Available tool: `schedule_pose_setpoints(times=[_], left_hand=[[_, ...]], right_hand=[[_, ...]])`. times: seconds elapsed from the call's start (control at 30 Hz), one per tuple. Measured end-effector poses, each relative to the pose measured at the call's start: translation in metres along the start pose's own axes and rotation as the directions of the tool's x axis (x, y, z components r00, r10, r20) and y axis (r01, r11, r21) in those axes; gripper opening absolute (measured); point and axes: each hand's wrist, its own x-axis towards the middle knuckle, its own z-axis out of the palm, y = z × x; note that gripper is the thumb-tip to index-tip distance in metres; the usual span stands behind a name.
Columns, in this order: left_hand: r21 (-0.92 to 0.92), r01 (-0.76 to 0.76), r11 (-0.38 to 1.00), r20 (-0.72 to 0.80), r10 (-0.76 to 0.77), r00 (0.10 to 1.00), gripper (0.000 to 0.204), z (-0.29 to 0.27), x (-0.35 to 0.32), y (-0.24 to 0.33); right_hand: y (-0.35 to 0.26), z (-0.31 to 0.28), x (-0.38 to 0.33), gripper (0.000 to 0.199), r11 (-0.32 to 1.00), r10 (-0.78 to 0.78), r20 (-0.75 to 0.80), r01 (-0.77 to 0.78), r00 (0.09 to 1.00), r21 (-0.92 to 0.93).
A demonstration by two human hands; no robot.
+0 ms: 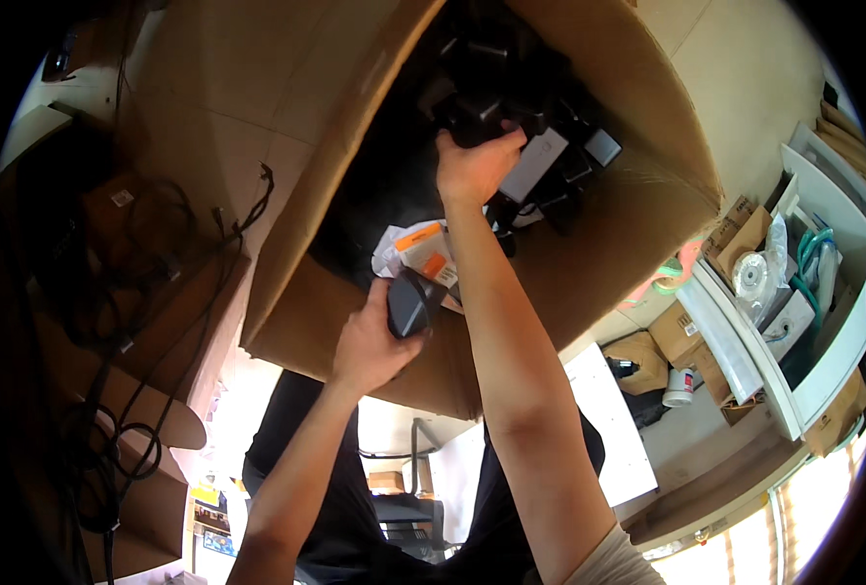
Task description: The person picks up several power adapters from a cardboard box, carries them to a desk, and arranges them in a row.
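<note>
A large open cardboard box (589, 263) stands before me, with both my hands inside its opening. My left hand (372, 341) is closed around a dark, rounded block-like device (413, 304) near the box's near side. Deeper in, my right hand (481, 166) has its fingers curled over a black object (474, 122) among several similar dark ones; its exact kind is too dim to make out. Beside that hand lie a long silver-grey device (536, 166) and a smaller grey-faced block (603, 147). Between my hands sits a white and orange small carton (427, 252) with crumpled white paper (385, 255).
On the left, black cables (126, 429) hang in loops over brown cardboard boxes (140, 229). To the right, an open white drawer (793, 380) holds bags, a green cord and a white reel (750, 276). A white cup-like container (679, 388) lies below it. A black chair (408, 512) stands behind my legs.
</note>
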Motion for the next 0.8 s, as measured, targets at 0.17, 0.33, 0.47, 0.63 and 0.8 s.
schedule_pose_setpoints(times=[0.17,0.33,0.47,0.63,0.8], left_hand=[[0.06,0.053,0.997,0.0,-0.053,0.999,0.061,0.002,0.003,-0.003],[0.007,-0.048,0.999,-0.048,0.048,0.998,0.063,-0.008,0.003,-0.011],[-0.152,0.006,0.988,-0.086,-0.019,0.996,0.062,-0.018,0.003,-0.029],[-0.145,-0.019,0.989,-0.111,0.003,0.994,0.059,-0.016,0.007,-0.03],[-0.158,-0.071,0.985,-0.076,0.059,0.995,0.057,-0.008,0.004,-0.035]], right_hand=[[-0.019,0.0,0.006,0.077,0.972,0.216,-0.011,-0.216,0.976,-0.089],[-0.001,-0.027,-0.028,0.081,0.834,0.207,0.329,-0.342,0.921,0.434],[-0.007,-0.072,-0.054,0.082,0.925,0.165,0.376,-0.275,0.912,0.262],[0.019,-0.077,-0.022,0.08,0.831,0.241,0.37,-0.388,0.897,0.398],[0.028,-0.088,-0.035,0.083,0.855,0.149,0.478,-0.356,0.866,0.378]])
